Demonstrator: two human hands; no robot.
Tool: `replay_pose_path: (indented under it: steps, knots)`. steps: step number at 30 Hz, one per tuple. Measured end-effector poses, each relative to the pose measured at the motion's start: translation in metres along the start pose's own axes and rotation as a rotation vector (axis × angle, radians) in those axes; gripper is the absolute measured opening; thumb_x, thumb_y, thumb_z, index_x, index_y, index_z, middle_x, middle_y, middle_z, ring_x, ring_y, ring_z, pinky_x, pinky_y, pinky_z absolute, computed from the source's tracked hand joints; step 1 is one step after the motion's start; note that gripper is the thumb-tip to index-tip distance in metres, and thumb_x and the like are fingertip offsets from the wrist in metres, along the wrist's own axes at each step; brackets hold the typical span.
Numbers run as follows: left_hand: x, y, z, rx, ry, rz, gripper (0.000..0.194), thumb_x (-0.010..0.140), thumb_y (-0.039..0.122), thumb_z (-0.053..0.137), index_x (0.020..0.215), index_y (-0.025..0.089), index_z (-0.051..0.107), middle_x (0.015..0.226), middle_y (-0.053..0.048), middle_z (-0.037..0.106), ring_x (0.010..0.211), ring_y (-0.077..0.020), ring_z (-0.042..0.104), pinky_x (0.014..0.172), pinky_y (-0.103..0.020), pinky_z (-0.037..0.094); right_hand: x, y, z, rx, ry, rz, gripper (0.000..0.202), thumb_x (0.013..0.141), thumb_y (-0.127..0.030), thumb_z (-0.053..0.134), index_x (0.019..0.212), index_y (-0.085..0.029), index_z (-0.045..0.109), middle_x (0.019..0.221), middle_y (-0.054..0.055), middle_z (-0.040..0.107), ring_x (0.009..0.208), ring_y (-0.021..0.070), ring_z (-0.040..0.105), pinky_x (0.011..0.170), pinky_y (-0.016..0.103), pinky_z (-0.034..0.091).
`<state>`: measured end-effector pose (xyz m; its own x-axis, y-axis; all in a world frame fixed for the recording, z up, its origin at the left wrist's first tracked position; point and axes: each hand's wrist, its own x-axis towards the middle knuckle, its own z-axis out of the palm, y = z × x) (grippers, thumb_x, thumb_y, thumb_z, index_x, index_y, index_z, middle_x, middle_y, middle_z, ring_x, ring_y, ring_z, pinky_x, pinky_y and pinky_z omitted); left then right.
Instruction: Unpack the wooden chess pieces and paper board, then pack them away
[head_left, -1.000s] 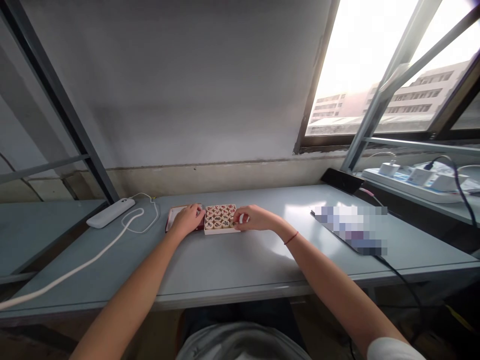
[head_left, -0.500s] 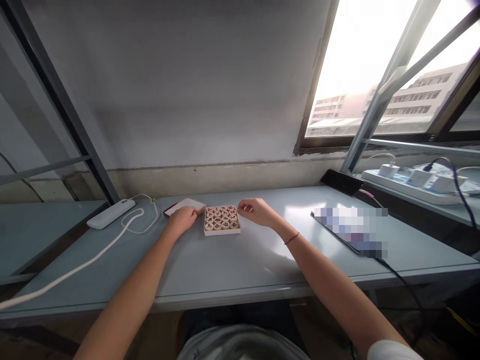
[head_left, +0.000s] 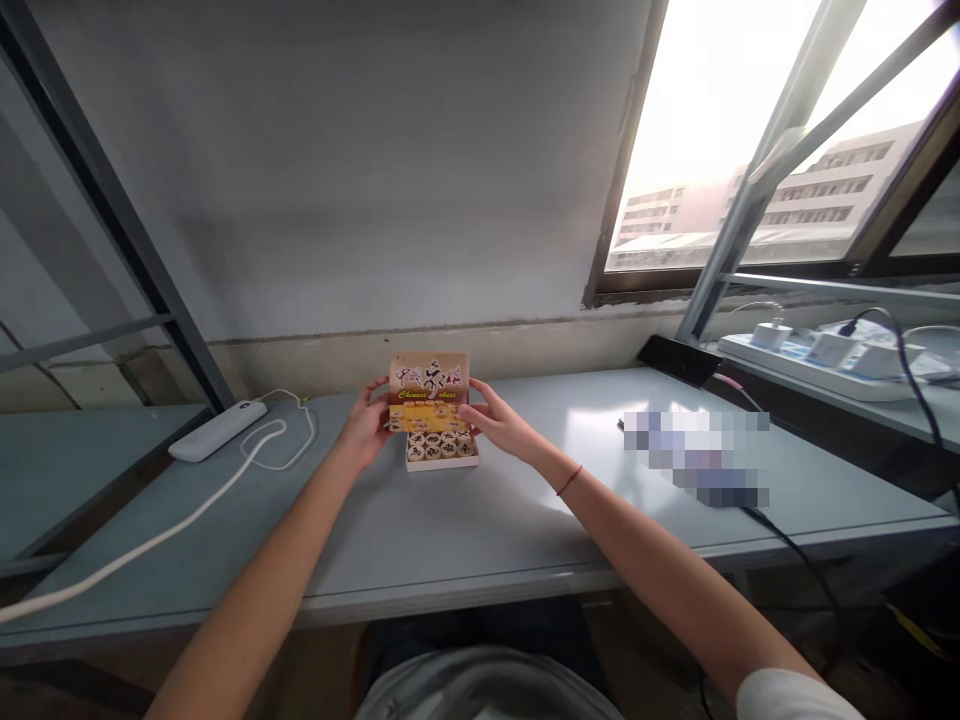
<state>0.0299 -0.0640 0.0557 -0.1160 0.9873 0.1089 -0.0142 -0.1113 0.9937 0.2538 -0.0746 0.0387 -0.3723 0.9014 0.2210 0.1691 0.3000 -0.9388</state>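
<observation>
A printed box lid (head_left: 429, 393), marked "Chinese chess", is held up over the back part of a white box (head_left: 442, 463). My left hand (head_left: 365, 428) grips the lid's left edge, and my right hand (head_left: 499, 420) grips its right edge. The lid is tilted, its printed face toward me. Round chess pieces (head_left: 448, 450) with black characters show in the front rows of the box. The lid hides the back rows.
On the grey desk (head_left: 480, 540), a white power strip (head_left: 217, 430) with a looping cable lies at left. A blurred, pixelated flat object (head_left: 697, 455) rests at right. Beyond it are a black object (head_left: 679, 360) and another power strip (head_left: 810, 370) with plugs.
The lid was lying upside down left of the box under my left hand. Now it is turned printed side out and raised over the box, and my right hand has taken hold of it too.
</observation>
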Motion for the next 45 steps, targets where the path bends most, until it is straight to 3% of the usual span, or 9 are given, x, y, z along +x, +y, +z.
replay_pose_path:
  steps: [3,6,9,12,22,29,35,40,45]
  knots:
    - [-0.004,-0.010,0.007,0.148,-0.026,-0.108,0.032,0.086,0.032,0.042,0.116,0.025,0.047,0.097,-0.003,0.066,0.076,-0.0156,0.064,0.059,-0.024,0.050,0.000,-0.001,0.003,0.054,0.045,0.113,0.068,0.087,-0.041,0.047,0.142,-0.021,0.014,0.085,0.005,0.065,0.064,0.0143,0.061,0.055,0.025,0.050]
    - [-0.003,-0.018,0.005,0.526,-0.020,-0.073,0.034,0.087,0.042,0.036,0.104,0.020,0.057,0.100,-0.006,0.067,0.086,-0.0207,0.064,0.065,-0.027,0.050,-0.001,0.000,0.004,-0.021,0.127,0.220,0.071,0.087,-0.039,0.046,0.145,-0.021,0.010,0.062,-0.003,0.057,0.042,0.0092,0.046,0.042,0.021,0.040]
    - [-0.001,-0.020,0.001,0.948,-0.059,0.004,0.037,0.087,0.041,0.035,0.099,0.019,0.062,0.105,-0.008,0.067,0.097,-0.0248,0.061,0.077,-0.030,0.046,0.001,0.004,0.006,-0.118,0.120,0.262,0.058,0.086,-0.039,0.045,0.139,-0.021,0.031,0.054,-0.005,0.050,0.039,0.0079,0.039,0.038,0.019,0.031]
    - [-0.001,-0.019,0.000,1.142,-0.125,0.005,0.040,0.087,0.038,0.029,0.096,0.020,0.064,0.105,-0.009,0.068,0.097,-0.0251,0.061,0.077,-0.029,0.045,0.004,0.012,0.006,-0.190,0.090,0.289,0.048,0.083,-0.044,0.045,0.125,-0.020,0.050,0.055,-0.003,0.049,0.043,0.0088,0.041,0.037,0.019,0.028]
    - [-0.009,-0.014,0.000,1.261,-0.275,-0.030,0.028,0.081,0.035,0.042,0.092,0.019,0.062,0.085,-0.007,0.070,0.079,-0.0231,0.065,0.063,-0.026,0.044,0.001,0.017,-0.008,-0.524,-0.184,0.308,0.049,0.085,-0.043,0.044,0.130,-0.024,0.038,0.057,-0.003,0.055,0.037,0.0087,0.040,0.039,0.020,0.032]
    - [-0.015,-0.015,0.004,1.284,-0.290,-0.007,0.035,0.087,0.036,0.034,0.100,0.016,0.060,0.075,-0.009,0.070,0.071,-0.0233,0.066,0.064,-0.028,0.044,0.005,0.026,-0.005,-0.614,-0.152,0.250,0.041,0.089,-0.047,0.037,0.120,-0.021,0.046,0.063,0.000,0.056,0.039,0.0088,0.043,0.041,0.020,0.033]
    - [0.011,-0.026,-0.006,1.371,-0.223,0.018,0.054,0.089,0.047,0.021,0.094,0.017,0.065,0.100,-0.015,0.069,0.092,-0.0279,0.064,0.074,-0.032,0.046,0.014,0.035,-0.018,-0.752,-0.027,0.224,0.047,0.091,-0.049,0.033,0.119,-0.017,0.051,0.083,0.008,0.066,0.062,0.0144,0.058,0.054,0.022,0.039]
    - [0.047,-0.034,-0.011,1.432,-0.246,0.076,0.039,0.086,0.033,0.032,0.090,0.017,0.068,0.106,-0.015,0.067,0.099,-0.0279,0.062,0.081,-0.033,0.044,0.033,0.041,-0.017,-1.040,0.031,0.234,0.032,0.092,-0.034,0.033,0.099,-0.018,0.060,0.092,0.013,0.066,0.080,0.0221,0.062,0.060,0.026,0.039]
    - [0.045,-0.044,-0.013,1.478,-0.198,0.134,0.037,0.084,0.033,0.035,0.095,0.017,0.066,0.103,-0.017,0.067,0.097,-0.0313,0.062,0.079,-0.037,0.045,0.042,0.045,-0.013,-1.118,0.089,0.215,0.034,0.092,-0.035,0.031,0.102,-0.016,0.058,0.090,0.016,0.066,0.084,0.0274,0.062,0.064,0.031,0.039]
